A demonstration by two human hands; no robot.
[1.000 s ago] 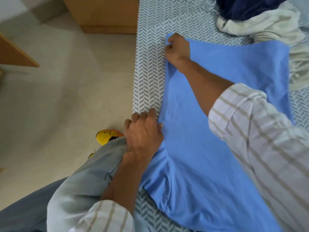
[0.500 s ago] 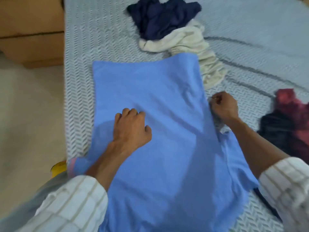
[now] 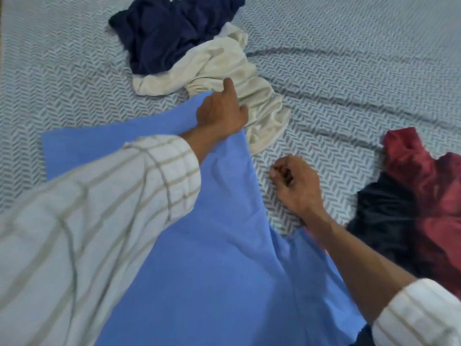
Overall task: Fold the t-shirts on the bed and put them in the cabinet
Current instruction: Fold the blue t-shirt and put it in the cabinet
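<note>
Blue t-shirt (image 3: 212, 258), far corner under left hand (image 3: 220, 109), partly behind sleeve (image 3: 99, 208)

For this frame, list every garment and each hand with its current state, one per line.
blue t-shirt: spread flat on the bed, far right corner gripped
left hand: grips the blue t-shirt's far corner
right hand: fingers curled, on the bed sheet beside the shirt, holding nothing visible
navy garment: crumpled
cream garment: crumpled, partly under the navy one
red garment: crumpled
</note>
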